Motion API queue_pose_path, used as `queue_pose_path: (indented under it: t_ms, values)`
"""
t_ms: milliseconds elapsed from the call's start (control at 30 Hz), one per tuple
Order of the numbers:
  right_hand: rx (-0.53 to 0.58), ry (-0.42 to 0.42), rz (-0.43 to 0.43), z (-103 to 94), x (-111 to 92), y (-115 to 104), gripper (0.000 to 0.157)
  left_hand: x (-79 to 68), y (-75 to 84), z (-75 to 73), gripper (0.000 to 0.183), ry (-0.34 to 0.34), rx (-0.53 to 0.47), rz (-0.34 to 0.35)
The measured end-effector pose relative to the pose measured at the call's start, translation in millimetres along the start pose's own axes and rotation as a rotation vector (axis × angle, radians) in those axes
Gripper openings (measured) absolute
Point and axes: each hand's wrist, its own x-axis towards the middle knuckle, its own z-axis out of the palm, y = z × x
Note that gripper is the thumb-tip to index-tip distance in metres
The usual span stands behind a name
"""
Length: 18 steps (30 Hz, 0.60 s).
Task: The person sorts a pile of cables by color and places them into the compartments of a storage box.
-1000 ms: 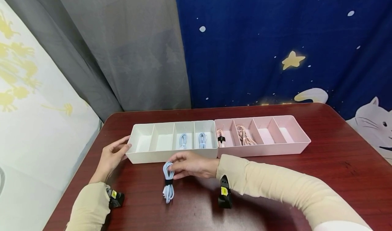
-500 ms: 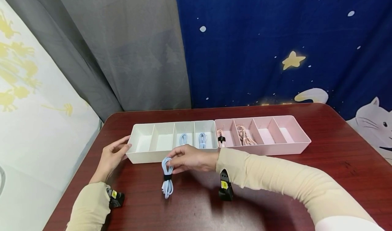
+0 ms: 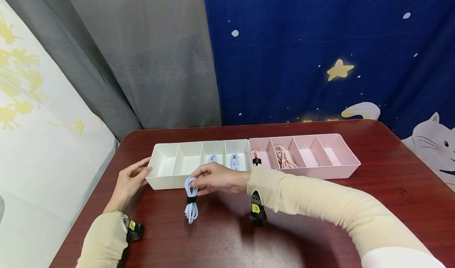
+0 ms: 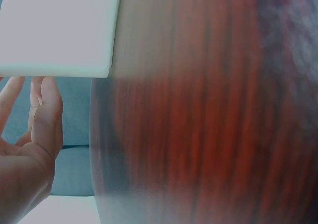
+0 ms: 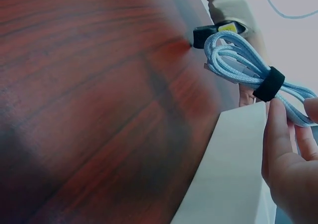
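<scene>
A light blue braided cable point(image 3: 191, 210), coiled and bound by a black strap, hangs from my right hand point(image 3: 220, 177), pinched at its upper end by thumb and fingers. It hangs in front of the white divided box point(image 3: 199, 181), above the table. In the right wrist view, the coil point(image 5: 236, 60) crosses the top right corner. My left hand point(image 3: 128, 183) rests its fingertips on the box's left end; the left wrist view shows extended fingers point(image 4: 48, 102) against the wall. Blue cable bundles lie in the box's two right compartments, the left of these partly hidden by my right hand.
A pink divided box point(image 3: 302, 174) adjoins the white box's right end. Its two left compartments hold a strapped pink cable point(image 3: 256, 157) and a loose pink cable point(image 3: 284, 159). Both boxes stand on a dark red wooden table point(image 3: 170, 236), with curtains behind.
My right hand has moved up and slightly left with the blue cable, closer to the white box. The left hand and both boxes stay where they were.
</scene>
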Motion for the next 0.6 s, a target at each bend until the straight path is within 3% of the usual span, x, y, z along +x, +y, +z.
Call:
queue_pose_path:
  t_ms: [600]
  values:
    - [-0.018,0.023,-0.013,-12.7,14,-14,0.023,-0.5,0.5,-0.4,0.053,0.0,0.011,0.012]
